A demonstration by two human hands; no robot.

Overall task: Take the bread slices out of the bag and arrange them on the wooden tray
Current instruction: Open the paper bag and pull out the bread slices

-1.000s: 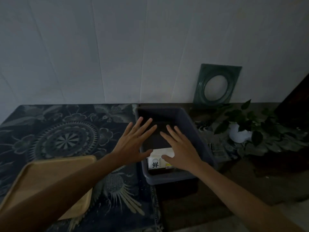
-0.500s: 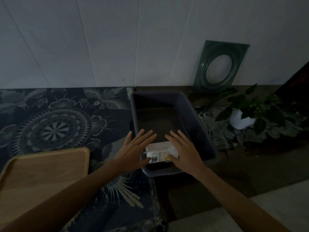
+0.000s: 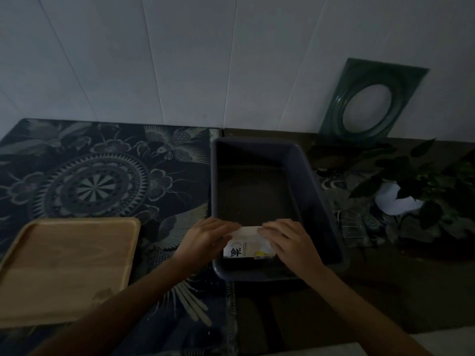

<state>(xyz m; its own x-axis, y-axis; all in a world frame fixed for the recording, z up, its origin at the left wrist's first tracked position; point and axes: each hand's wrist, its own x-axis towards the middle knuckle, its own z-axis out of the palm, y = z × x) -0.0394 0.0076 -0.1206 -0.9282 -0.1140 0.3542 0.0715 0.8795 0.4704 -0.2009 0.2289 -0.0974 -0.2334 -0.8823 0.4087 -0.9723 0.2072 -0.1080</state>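
Observation:
A white bread bag [image 3: 248,244] with a black printed character and a yellow label lies in the near end of a dark grey plastic bin [image 3: 318,186]. My left hand [image 3: 205,240] curls over the bag's left end and my right hand [image 3: 288,242] over its right end; both grip its top edge. No bread slices show; the bag hides its contents. The wooden tray [image 3: 66,268] sits bare at the front left, a hand's width from my left hand.
A dark patterned cloth [image 3: 102,176] covers the table's left part under the tray. Against the white wall leans a green square frame with a round hole [image 3: 370,104]. A leafy plant in a white pot [image 3: 401,199] stands right of the bin.
Both hands dropped from spread above the bin onto the bag and closed on its two ends. The camera tilted down and moved closer.

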